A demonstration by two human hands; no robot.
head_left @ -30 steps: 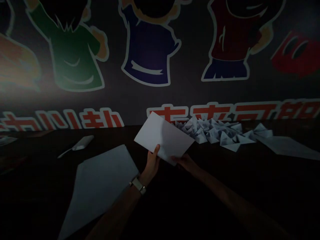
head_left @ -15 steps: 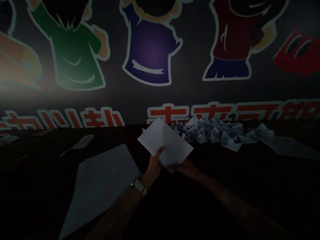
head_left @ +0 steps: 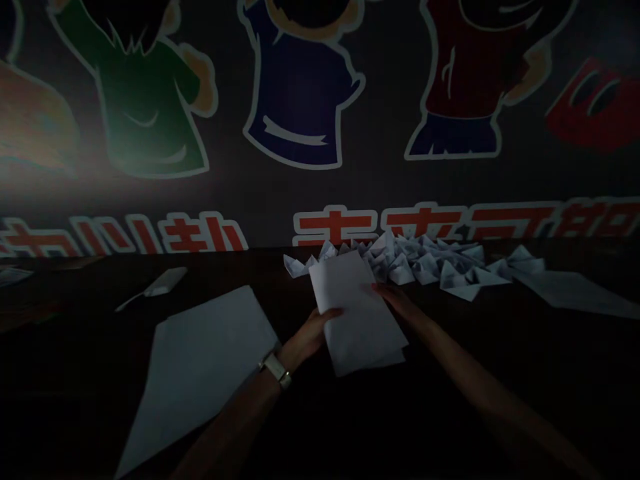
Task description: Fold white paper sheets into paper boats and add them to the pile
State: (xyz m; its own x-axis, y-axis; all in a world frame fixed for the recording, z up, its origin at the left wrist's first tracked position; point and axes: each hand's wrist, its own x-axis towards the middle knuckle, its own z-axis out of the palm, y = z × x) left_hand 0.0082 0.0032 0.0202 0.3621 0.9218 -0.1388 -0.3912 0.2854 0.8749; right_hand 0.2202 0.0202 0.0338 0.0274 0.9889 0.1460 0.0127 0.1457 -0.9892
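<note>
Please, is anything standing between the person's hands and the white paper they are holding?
Nothing visible does: the left hand and the right hand both touch the white paper directly, at opposite edges.

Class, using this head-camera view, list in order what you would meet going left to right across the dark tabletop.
small paper sheet → pale spatula-like tool → large white paper sheet → left hand → held paper sheets → right hand → flat paper sheet
</note>
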